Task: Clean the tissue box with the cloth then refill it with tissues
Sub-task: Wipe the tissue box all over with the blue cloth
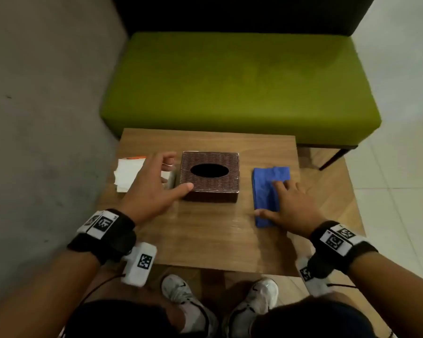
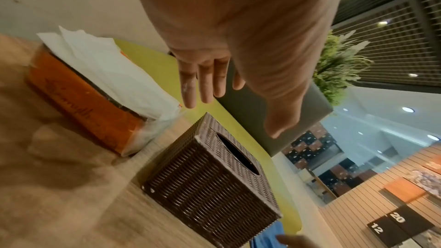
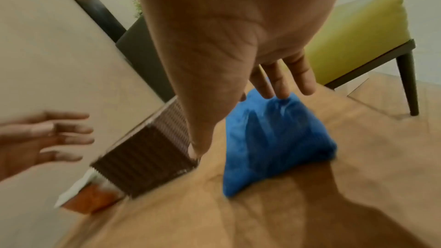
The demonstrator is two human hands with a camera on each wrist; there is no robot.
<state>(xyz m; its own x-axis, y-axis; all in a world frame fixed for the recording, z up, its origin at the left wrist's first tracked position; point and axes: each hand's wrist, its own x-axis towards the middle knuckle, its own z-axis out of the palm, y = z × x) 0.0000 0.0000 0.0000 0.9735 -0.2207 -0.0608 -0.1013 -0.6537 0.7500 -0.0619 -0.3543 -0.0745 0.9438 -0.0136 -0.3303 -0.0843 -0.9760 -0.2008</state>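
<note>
A brown woven tissue box [image 1: 210,176] with a dark oval slot stands mid-table, seen again as the tissue box [image 2: 210,180] and tissue box [image 3: 148,157]. My left hand [image 1: 154,186] hovers spread just left of it, thumb near its front left corner, holding nothing; the left hand [image 2: 214,82] shows straight fingers above the box. A folded blue cloth [image 1: 269,191] lies to the right. My right hand [image 1: 286,203] reaches onto it, fingertips touching the cloth [image 3: 274,139], thumb at its near edge. An orange pack of white tissues [image 1: 127,174], the tissues [image 2: 107,74], sits left of the box.
The small wooden table [image 1: 205,240] stands before a green bench [image 1: 239,86]. A grey wall [image 1: 47,93] is at the left and tiled floor at the right. My shoes [image 1: 220,303] are under the table's near edge. A potted plant [image 2: 339,67] stands behind.
</note>
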